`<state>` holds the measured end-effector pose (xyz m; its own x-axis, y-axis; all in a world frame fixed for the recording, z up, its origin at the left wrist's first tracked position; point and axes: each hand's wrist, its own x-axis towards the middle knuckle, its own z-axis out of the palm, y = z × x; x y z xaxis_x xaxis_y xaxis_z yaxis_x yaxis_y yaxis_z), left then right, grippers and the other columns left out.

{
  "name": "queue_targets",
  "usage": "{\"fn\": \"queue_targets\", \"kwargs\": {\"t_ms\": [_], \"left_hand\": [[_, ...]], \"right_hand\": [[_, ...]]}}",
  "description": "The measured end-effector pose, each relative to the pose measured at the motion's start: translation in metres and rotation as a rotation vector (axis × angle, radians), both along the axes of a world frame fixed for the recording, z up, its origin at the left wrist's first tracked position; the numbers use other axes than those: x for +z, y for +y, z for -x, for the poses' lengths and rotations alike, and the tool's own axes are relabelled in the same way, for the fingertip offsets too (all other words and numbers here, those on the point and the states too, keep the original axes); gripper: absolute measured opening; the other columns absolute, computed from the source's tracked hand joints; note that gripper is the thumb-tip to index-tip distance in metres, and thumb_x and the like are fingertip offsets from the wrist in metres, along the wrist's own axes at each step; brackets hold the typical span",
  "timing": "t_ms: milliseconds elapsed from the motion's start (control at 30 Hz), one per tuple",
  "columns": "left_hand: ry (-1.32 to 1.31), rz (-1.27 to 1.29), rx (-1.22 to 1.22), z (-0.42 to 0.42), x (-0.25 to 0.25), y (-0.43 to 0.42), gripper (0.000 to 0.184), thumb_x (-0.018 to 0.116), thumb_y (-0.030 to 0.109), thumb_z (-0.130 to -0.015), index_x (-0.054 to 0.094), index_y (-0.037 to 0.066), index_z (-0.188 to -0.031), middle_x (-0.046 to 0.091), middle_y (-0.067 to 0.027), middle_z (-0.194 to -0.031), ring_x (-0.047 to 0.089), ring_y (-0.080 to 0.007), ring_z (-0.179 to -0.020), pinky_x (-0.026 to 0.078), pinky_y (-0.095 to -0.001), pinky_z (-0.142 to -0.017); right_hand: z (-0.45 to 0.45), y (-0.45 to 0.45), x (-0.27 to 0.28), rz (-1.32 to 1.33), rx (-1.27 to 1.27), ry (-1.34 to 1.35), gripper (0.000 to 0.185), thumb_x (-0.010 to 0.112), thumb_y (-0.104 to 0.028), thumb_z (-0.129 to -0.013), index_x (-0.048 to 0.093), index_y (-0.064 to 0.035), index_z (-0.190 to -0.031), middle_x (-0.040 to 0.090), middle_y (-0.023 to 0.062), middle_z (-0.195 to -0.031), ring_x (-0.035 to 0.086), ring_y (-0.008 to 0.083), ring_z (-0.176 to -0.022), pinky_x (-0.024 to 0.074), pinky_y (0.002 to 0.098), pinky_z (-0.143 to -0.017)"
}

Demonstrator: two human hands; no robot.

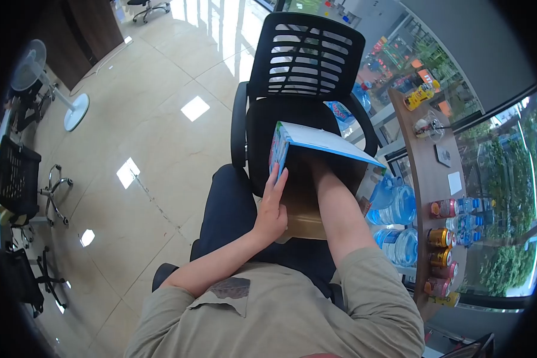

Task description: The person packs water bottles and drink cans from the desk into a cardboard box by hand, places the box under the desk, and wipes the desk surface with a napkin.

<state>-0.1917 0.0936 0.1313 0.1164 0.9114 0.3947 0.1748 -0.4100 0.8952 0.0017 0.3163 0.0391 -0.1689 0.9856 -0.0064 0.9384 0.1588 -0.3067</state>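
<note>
A cardboard box (304, 213) with a brown front sits before me at the chair seat. Its raised white panel (322, 139) has a blue edge, and its left side (277, 149) is printed in colours. My left hand (272, 212) lies along that left side, its fingers stretched upward against the box. Under the white panel, my right forearm (342, 215) reaches into the dark opening. The right hand's fingers are hidden there, so what they touch does not show.
A black office chair (307, 59) faces me. Large water bottles (398, 246) stand on the right beside a wooden ledge (426, 179) with several drink cans (440, 237) and a yellow bottle (422, 95). Leftward are a white fan (76, 112) and another chair (19, 179).
</note>
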Motion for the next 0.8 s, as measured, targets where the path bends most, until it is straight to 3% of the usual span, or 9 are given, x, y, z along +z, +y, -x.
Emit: {"fn": "queue_targets", "kwargs": {"t_ms": [367,433,533,567,633,667,700,733,800], "left_hand": [[-0.071,0.03,-0.015,-0.002,0.003,0.005,0.095,0.041,-0.022,-0.078,0.03,0.007,-0.168,0.019,-0.0276,-0.174,0.022,-0.0468,-0.162,0.024,-0.048,-0.131],[-0.036,-0.025,0.038,0.002,0.003,0.016,0.095,0.039,-0.022,-0.078,0.03,0.006,-0.168,0.021,-0.0274,-0.174,0.025,-0.046,-0.161,0.025,-0.047,-0.131],[-0.036,0.018,0.044,0.009,0.01,0.019,0.093,0.039,-0.021,-0.079,0.031,0.006,-0.167,0.024,-0.0271,-0.173,0.028,-0.0443,-0.16,0.025,-0.0459,-0.131],[-0.016,0.026,0.063,0.009,0.008,0.021,0.091,0.041,-0.02,-0.079,0.033,0.005,-0.167,0.025,-0.0268,-0.173,0.029,-0.0438,-0.16,0.027,-0.0462,-0.13],[-0.007,0.007,0.049,0.012,0.009,0.03,0.091,0.041,-0.02,-0.08,0.033,0.006,-0.167,0.025,-0.0268,-0.173,0.03,-0.0438,-0.16,0.027,-0.0465,-0.13],[0.005,0.027,0.043,0.014,0.009,0.031,0.091,0.042,-0.019,-0.08,0.032,0.006,-0.167,0.025,-0.0268,-0.173,0.03,-0.0438,-0.16,0.027,-0.0467,-0.13],[-0.002,0.034,0.062,0.014,0.012,0.031,0.089,0.044,-0.019,-0.08,0.037,0.006,-0.165,0.033,-0.0262,-0.17,0.033,-0.0438,-0.158,0.029,-0.0478,-0.13],[-0.006,0.017,0.04,0.015,0.01,0.03,0.089,0.044,-0.019,-0.08,0.037,0.006,-0.165,0.033,-0.0262,-0.17,0.033,-0.0438,-0.158,0.029,-0.0478,-0.13],[0.109,-0.005,0.128,0.014,0.001,0.036,0.078,0.05,-0.014,-0.085,0.043,0.002,-0.161,0.047,-0.0239,-0.16,0.041,-0.0395,-0.155,0.031,-0.0436,-0.128]], "right_hand": [[-0.029,-0.03,0.002,0.128,0.11,-0.186,0.08,0.07,-0.049,-0.098,0.045,-0.0061,-0.161,0.045,0.0249,-0.165,0.048,0.0388,-0.149,0.0383,0.0457,-0.125],[-0.032,-0.037,0.028,0.331,0.227,-0.32,0.081,0.07,-0.049,-0.098,0.044,-0.006,-0.162,0.044,0.0248,-0.165,0.047,0.0387,-0.15,0.0381,0.0456,-0.125],[-0.02,-0.061,0.125,0.843,0.306,-0.392,0.081,0.07,-0.048,-0.098,0.044,-0.0058,-0.162,0.043,0.0246,-0.166,0.046,0.0384,-0.15,0.0377,0.0455,-0.125],[-0.02,-0.081,0.157,0.788,0.247,-0.283,0.073,0.071,-0.045,-0.098,0.052,-0.0047,-0.156,0.055,0.0246,-0.156,0.055,0.04,-0.143,0.0442,0.0458,-0.12],[-0.039,-0.132,0.198,0.329,0.367,-0.054,0.062,0.07,-0.037,-0.101,0.056,-0.0053,-0.152,0.062,0.024,-0.148,0.058,0.0415,-0.138,0.0474,0.0457,-0.117],[-0.039,-0.154,0.235,0.307,0.326,0.074,0.06,0.069,-0.035,-0.102,0.055,-0.0029,-0.151,0.062,0.0237,-0.148,0.062,0.0398,-0.134,0.0496,0.0454,-0.114],[-0.05,-0.173,0.242,0.314,0.203,0.337,0.056,0.07,-0.033,-0.102,0.059,-0.0038,-0.148,0.071,0.019,-0.134,0.073,0.0314,-0.116,0.0576,0.041,-0.097],[-0.066,-0.19,0.255,0.294,0.183,0.335,0.056,0.07,-0.033,-0.102,0.059,-0.0038,-0.148,0.071,0.019,-0.134,0.073,0.0314,-0.116,0.0576,0.041,-0.097],[-0.106,-0.228,0.284,0.559,-0.162,0.851,0.052,0.07,-0.031,-0.104,0.06,-0.0051,-0.147,0.076,0.0115,-0.124,0.076,0.0182,-0.099,0.0571,0.0321,-0.082]]}}
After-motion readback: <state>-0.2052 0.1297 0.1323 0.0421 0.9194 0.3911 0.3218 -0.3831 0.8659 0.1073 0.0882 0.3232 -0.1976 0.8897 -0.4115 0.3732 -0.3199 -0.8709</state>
